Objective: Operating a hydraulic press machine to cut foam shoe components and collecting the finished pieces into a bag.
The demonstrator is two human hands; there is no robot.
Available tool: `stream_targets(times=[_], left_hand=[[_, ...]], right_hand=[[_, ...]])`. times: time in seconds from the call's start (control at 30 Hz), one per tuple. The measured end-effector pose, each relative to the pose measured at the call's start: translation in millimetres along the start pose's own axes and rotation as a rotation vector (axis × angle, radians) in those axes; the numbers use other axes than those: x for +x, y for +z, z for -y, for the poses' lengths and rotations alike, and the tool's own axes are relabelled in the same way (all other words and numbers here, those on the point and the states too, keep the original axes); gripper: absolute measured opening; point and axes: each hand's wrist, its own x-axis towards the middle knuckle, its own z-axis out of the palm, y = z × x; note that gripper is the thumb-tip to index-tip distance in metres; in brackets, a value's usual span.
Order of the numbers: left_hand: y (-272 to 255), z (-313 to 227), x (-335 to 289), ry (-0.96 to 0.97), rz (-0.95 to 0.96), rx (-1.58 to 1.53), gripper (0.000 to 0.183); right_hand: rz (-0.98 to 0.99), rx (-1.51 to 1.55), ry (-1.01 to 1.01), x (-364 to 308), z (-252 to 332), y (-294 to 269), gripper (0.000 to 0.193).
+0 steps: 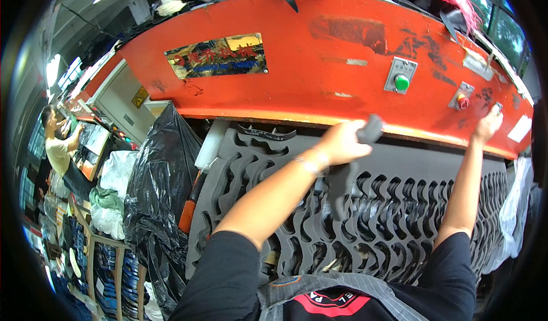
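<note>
My left hand is closed around a curved dark grey foam piece, which sticks out above and below the fist. It is raised over a thick grey foam sheet cut through with rows of wavy openings. To the right, my right hand reaches up to the red machine's front, its fingers closed at a small switch. The fingertips partly hide that switch. A green button and a red knob sit on the same panel, left of my right hand.
The red beam overhangs the foam sheet's far edge. Black plastic bags crowd the left side, and clear plastic hangs at the right. Farther left, a person works at another machine near shelves of dark blue pieces.
</note>
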Motion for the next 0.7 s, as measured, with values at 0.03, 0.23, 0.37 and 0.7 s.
stream_targets(times=[0.03, 0.23, 0.37, 0.7], left_hand=[[6.1, -15.3, 20.6, 0.000, 0.115, -0.108, 0.055], [38.9, -101.2, 100.1, 0.334, 0.102, -0.022, 0.029], [35.0, -73.7, 137.3, 0.296, -0.138, 0.258, 0.024], [22.9, -71.9, -13.1, -0.305, -0.107, -0.845, 0.016]], right_hand=[[0.126, -0.066, 0.227, 2.7, -14.1, 12.5, 0.059], [-0.006, -0.041, 0.658, 61.4, -101.2, 45.7, 0.088], [0.126, 0.294, 0.710, 14.9, -14.2, 65.1, 0.075], [0.949, 1.037, 0.466, -61.0, 171.0, -172.0, 0.106]])
